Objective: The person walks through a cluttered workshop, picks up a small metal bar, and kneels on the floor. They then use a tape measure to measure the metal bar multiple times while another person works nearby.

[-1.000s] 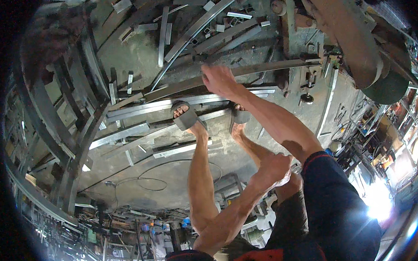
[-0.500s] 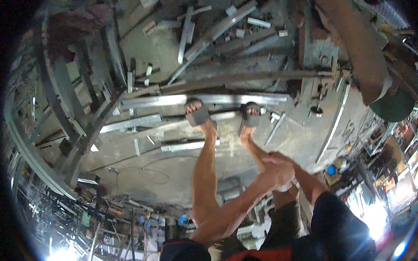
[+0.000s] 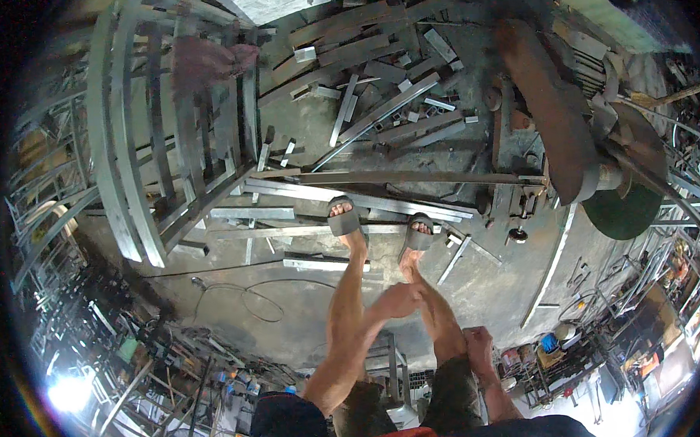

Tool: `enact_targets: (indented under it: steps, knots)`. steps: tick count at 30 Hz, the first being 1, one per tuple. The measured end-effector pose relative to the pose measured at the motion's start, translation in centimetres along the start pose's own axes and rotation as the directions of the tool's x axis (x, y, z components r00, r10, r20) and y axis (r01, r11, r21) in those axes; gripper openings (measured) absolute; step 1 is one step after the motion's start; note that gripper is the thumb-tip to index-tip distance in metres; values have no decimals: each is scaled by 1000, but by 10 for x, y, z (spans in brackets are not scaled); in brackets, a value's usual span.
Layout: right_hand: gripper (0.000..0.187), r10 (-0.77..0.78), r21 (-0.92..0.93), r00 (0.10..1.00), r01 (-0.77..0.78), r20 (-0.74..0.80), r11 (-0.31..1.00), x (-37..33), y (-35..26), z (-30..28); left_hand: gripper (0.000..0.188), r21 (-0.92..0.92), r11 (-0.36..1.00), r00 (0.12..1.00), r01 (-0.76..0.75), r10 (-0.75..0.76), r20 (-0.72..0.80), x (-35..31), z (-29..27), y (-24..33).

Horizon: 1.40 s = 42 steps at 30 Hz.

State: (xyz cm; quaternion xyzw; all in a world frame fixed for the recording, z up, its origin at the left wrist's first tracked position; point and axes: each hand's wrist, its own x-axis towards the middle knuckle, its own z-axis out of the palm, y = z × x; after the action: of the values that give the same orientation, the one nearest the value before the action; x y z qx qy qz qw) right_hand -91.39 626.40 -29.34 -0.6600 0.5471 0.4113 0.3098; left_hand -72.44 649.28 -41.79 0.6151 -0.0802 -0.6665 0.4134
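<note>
My left hand [image 3: 397, 300] is in front of my right shin, at the end of a forearm reaching in from the lower left. Its fingers are smeared and partly turned away, so their pose is unclear. My right hand [image 3: 479, 346] is beside my right knee, its fingers curled in, and nothing shows in it. Both hands are above the floor, apart from each other. My sandalled feet [image 3: 344, 216] stand by a long metal bar [image 3: 365, 196] on the floor. A shorter light metal tube [image 3: 321, 263] lies nearer, left of my legs.
A welded frame of metal tubes [image 3: 124, 149] stands at the left. Cut tube pieces [image 3: 407, 101] lie piled ahead. A machine with a long brown cover [image 3: 547, 111] and a green disc [image 3: 626, 209] occupies the right. A cable [image 3: 260, 302] loops across the floor.
My hands were together at the right knee and have come apart. The left moved up and left, the right down beside the knee. My view has shifted, showing more of the far side.
</note>
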Motion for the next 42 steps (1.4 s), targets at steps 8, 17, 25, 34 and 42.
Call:
enact_targets:
  steps: [8,17,25,34,42]
  knots:
    - [38,-491,-267,861,446,-132,855,-20,-9,43,40,118,954,789,277,-155,-594,-191,33,-27]
    - [66,-240,-398,960,278,143,874,-41,-9,13,46,100,933,525,347,-104,-845,-187,89,2]
    - [47,-174,-486,985,163,23,859,-34,-17,35,41,115,858,491,501,-172,-854,-170,101,3]
    - [49,-160,-467,987,157,33,870,-34,-15,47,42,105,785,562,610,-335,-756,-168,86,13]
    - [58,-203,-399,976,216,74,891,-32,-45,32,43,454,783,618,426,115,-778,-42,-102,-1]
